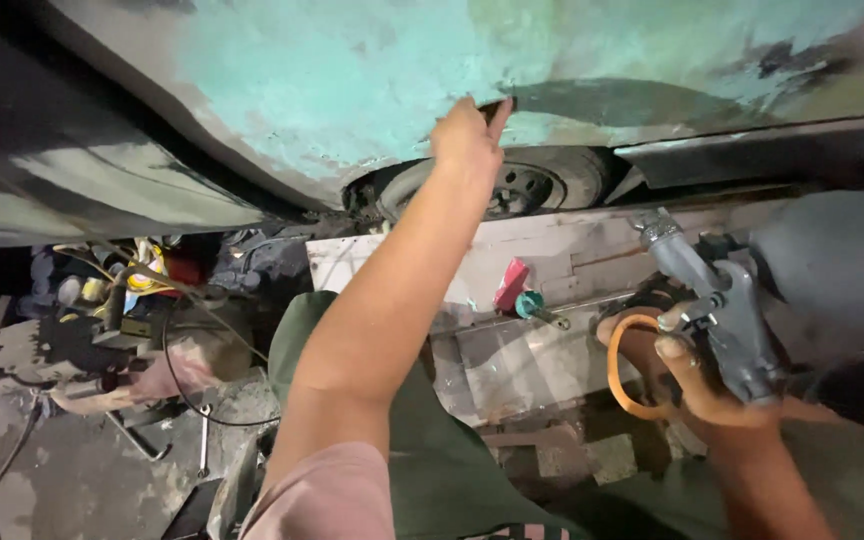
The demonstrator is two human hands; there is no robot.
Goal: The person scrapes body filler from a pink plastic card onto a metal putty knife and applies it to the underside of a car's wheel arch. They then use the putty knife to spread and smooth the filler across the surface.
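Gripping spray gun (722,320) in right hand (697,380)

Red rag (512,283), teal-handled screwdriver (535,307), wheel (517,186), tangled wires (142,280).

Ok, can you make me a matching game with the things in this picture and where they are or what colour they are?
Things:
1. left hand
2. right hand
3. hose loop
4. wheel

Descriptions:
A. orange, curling beside the right hand
B. tucked under the car body, dark tyre
C. pressed against the turquoise car panel
D. wrapped around a grey spray gun

Pairs: 1-C, 2-D, 3-A, 4-B
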